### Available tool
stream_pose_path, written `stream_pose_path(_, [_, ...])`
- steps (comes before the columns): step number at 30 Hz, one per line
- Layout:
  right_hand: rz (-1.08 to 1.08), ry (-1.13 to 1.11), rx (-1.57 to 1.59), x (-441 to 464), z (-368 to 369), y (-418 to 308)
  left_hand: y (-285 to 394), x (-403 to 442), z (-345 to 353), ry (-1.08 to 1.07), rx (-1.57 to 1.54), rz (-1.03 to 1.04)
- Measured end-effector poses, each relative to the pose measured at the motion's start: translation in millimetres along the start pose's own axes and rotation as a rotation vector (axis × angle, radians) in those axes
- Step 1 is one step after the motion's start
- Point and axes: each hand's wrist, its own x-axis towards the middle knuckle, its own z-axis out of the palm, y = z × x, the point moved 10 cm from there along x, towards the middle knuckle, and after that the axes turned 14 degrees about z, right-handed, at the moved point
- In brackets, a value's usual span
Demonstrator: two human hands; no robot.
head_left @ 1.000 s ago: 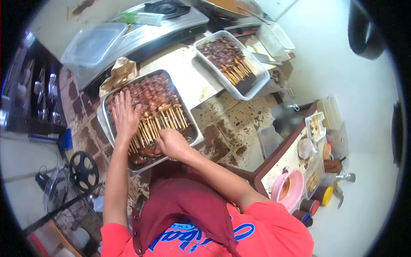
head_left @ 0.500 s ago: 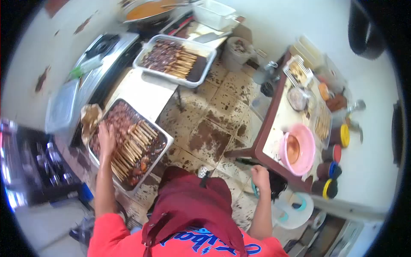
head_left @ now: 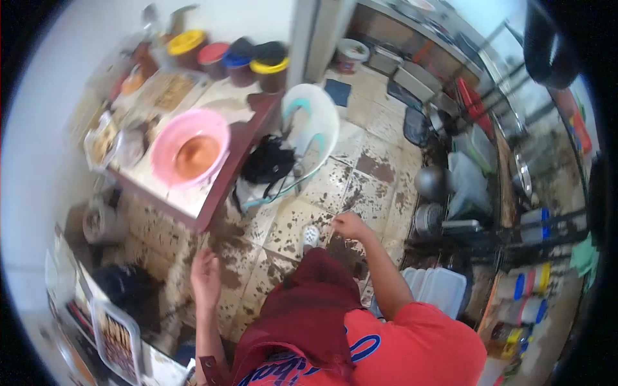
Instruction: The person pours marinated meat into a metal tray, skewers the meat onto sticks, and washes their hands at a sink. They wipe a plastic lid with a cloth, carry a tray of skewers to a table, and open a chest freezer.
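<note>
My left hand (head_left: 206, 273) hangs in the air over the stained tile floor, just below the near corner of the table (head_left: 205, 215). Its fingers are loosely bent and apart, with nothing visible in them. Held in front of my body, my right hand (head_left: 349, 226) has its fingers curled closed, and no object shows in it. Nearest to the left hand on the table stands a pink basin (head_left: 222, 145) with a smaller pool of orange-brown liquid inside. At lower left, a white tray (head_left: 132, 331) holds skewers in dark sauce.
A white chair (head_left: 328, 116) with teal trim bears a black bag (head_left: 269, 159) beside the table. Several lidded jars (head_left: 187, 48) line the wall. To the right are a black metal rack (head_left: 541, 225), a dark round pot (head_left: 432, 183) and clear plastic containers (head_left: 444, 289).
My body and view have turned right. My left hand has come away from the tray of skewered meat and is now in the air. My right hand now hangs over the floor.
</note>
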Motion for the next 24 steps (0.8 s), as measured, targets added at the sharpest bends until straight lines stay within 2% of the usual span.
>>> stream_pose_path(1, [0.207,-0.003,0.151,3,-26,41,17,26,44,-0.101,-0.071,0.028])
stream_pose_path(4, [0.457,0.19,0.512,9,-99,129,116,108,163,-0.204,-0.242,0.153])
stream_pose_path(6, [0.452,0.221,0.344,28,-125,165,265,148,233,-0.37,-0.354,0.628])
stream_pose_path(8, [0.384,0.21,0.167,49,-162,174,387,159,293,-0.632,-0.588,0.981])
stream_pose_path(10, [0.288,0.138,0.09,55,-195,141,463,161,342,-0.813,-0.74,1.082])
stream_pose_path(12, [0.221,0.055,0.206,86,-205,157,505,183,374,-0.696,-0.923,1.067])
stream_pose_path(13, [0.135,0.076,0.203,100,-222,154,515,192,394,-0.69,-1.039,1.17])
stream_pose_path(14, [0.053,0.095,0.203,115,-229,160,516,208,424,-0.71,-1.023,1.156])
stream_pose_path(16, [0.057,0.106,0.235,148,-270,183,518,239,486,-0.749,-0.99,1.127])
stream_pose_path(18, [0.235,0.085,0.307,176,-323,220,490,291,564,-0.796,-0.444,1.18])
stream_pose_path(19, [0.09,0.255,0.323,204,-333,263,462,319,609,-0.847,-0.382,1.112])
stream_pose_path(21, [0.393,0.205,0.344,235,-362,359,387,385,699,-0.901,-0.177,0.868])
stream_pose_path(23, [0.701,0.305,0.348,226,-392,466,307,439,767,-0.906,0.016,0.888])
stream_pose_path(24, [0.732,0.687,0.437,196,-417,500,259,468,800,-0.951,0.113,0.811])
